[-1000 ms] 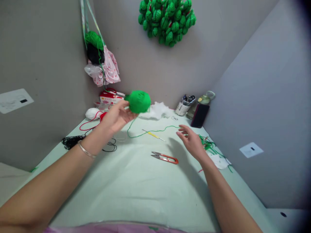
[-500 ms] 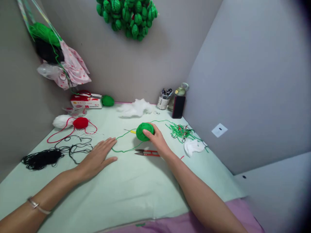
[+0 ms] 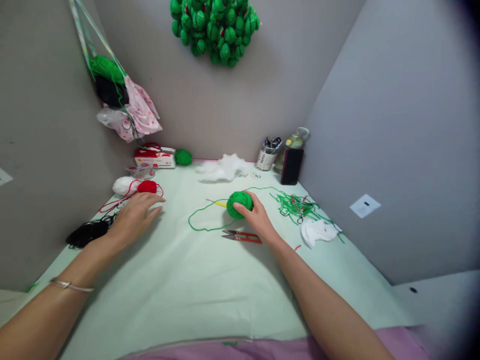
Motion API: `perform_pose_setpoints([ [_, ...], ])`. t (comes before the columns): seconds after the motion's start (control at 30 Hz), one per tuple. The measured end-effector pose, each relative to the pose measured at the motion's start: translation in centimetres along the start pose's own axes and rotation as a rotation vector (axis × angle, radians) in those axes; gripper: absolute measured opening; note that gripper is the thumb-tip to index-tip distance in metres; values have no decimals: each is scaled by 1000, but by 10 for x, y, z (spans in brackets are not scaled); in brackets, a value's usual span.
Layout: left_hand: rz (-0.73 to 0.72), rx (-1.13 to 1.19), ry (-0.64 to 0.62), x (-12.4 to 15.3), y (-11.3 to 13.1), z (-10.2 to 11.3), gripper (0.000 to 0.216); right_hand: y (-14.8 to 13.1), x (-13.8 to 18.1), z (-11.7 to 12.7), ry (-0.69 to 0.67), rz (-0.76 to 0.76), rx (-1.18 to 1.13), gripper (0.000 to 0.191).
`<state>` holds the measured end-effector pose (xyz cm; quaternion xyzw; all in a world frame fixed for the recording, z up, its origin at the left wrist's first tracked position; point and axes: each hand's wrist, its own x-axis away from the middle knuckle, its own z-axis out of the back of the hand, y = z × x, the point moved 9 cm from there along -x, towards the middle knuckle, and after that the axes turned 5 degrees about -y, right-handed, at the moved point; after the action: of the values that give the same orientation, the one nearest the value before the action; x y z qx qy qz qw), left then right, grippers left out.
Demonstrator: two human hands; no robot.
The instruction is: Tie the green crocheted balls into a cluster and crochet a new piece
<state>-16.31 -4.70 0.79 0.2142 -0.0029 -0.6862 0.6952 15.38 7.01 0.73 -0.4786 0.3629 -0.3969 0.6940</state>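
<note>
My right hand [image 3: 258,216] is wrapped round a ball of green yarn [image 3: 239,205] over the middle of the table. A green strand loops out from the ball to its left. Just behind it lies a yellow-handled crochet hook [image 3: 220,203], partly covered by the ball. Thread snips [image 3: 242,236] with red handles rest below, close to my right wrist. My left hand [image 3: 134,216] is empty, its fingers loosely bent and thumb apart. It hovers between a red yarn ball [image 3: 147,186] and a black yarn skein [image 3: 88,233], hiding part of the black strands.
White yarn [image 3: 125,185] sits by the red ball. White stuffing [image 3: 225,168], a pen cup [image 3: 267,155], a phone [image 3: 292,166] and a bottle [image 3: 296,140] stand along the back. Green yarn scraps [image 3: 296,206] and a white piece [image 3: 318,233] lie right. A pink bag [image 3: 140,112] hangs left.
My left hand has risen off the table and moved left and away from me, towards the red and black yarn. My right hand keeps the green ball. The view has turned left.
</note>
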Motion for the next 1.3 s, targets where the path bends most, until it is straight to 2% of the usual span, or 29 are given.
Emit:
perform_pose_setpoints([
  [0.03,-22,44,16,-3,13,-3,43,1,0,-1,-2,-2,12,62],
  [0.07,-47,91,-22,-7,22,-11,48,2,0,-2,-4,-1,20,62],
  [0.13,-73,127,-166,-16,21,-34,59,2,1,-3,-7,3,31,63],
  [0.2,60,92,-170,-25,-14,-41,65,2,1,-2,6,5,36,63],
  [0.27,173,60,-114,-32,-50,-34,65,4,0,0,26,2,27,64],
  [0.33,213,54,-92,-38,-65,-25,62,8,-1,-1,18,-17,-34,63],
  [0.37,216,60,-96,-40,-62,-22,58,11,-2,-4,-6,-35,-94,61],
  [0.43,206,141,-22,-42,-37,-10,48,19,-3,-12,-80,-86,-239,58],
  [0.5,153,224,18,-40,11,-5,46,24,-1,-22,-145,-125,-349,56],
  [0.53,113,398,15,-38,38,-8,46,23,1,-25,-165,-126,-371,57],
  [0.6,36,734,-77,-34,92,-22,54,16,5,-31,-187,-92,-352,59],
  [0.67,-3,872,-200,-29,134,-39,66,5,9,-36,-196,-34,-278,63],
  [0.7,-14,910,-236,-28,148,-44,69,0,12,-37,-198,-8,-231,65],
  [0.77,10,983,-246,-28,157,-50,67,-8,15,-38,-218,28,-156,67],
  [0.83,86,1062,-201,-31,148,-50,65,-12,15,-35,-260,58,-99,64],
  [0.9,190,1186,-120,-35,128,-46,60,-10,11,-21,-243,97,32,58],
  [1.0,356,1490,-6,-39,95,-41,39,-3,-3,13,-75,171,550,50],
  [1.07,452,1693,116,-38,71,-35,24,8,-16,23,-62,206,942,47],
  [1.17,479,1952,257,-36,46,-21,25,27,-38,38,-77,196,1075,42],
  [1.3,414,2097,372,-34,26,-4,34,42,-65,53,-40,145,1122,41],
])
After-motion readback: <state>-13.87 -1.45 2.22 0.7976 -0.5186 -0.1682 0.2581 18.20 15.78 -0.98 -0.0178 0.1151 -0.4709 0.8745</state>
